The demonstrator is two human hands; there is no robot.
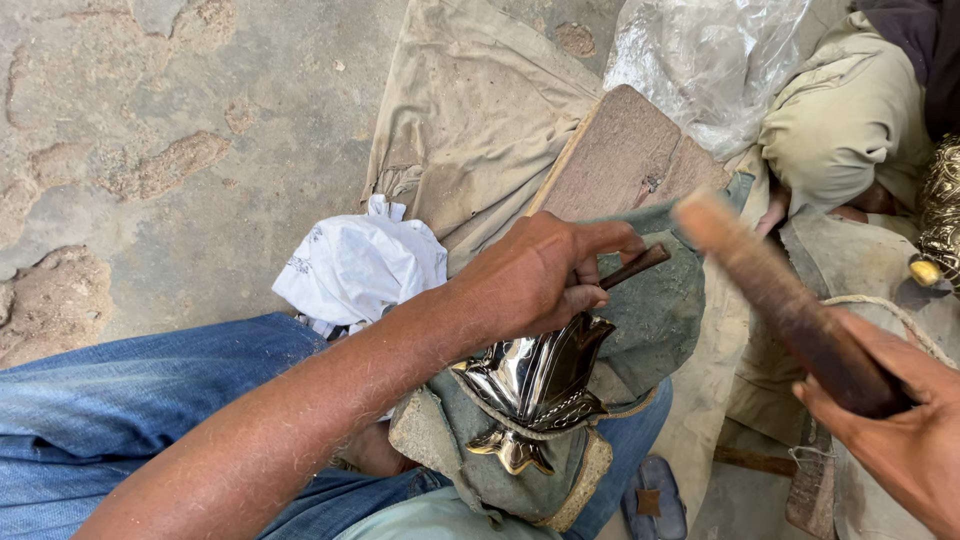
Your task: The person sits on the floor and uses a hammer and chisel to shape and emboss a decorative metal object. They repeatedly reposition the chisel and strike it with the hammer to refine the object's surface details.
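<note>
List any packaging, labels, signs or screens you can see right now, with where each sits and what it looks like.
Clear plastic bag: top of view, above the wooden board; crumpled, see-through, shiny.
White bag or cloth: on the floor left of the left hand; bunched, white with faint grey marks.
No labels, signs or screens visible.

Shiny metal piece (535, 385): mirror-bright, smooth, ribbed, with a brassy foot. Pad (655, 310) beneath it: matt grey-green cloth, worn. Rod (632, 268) above the metal piece: dull dark metal. Stick (790, 305) right of it: rough brown wood. Board (620, 155) behind: coarse wood. Bag (705, 55): clear glossy plastic. Floor (150, 150): rough pitted concrete.
</note>
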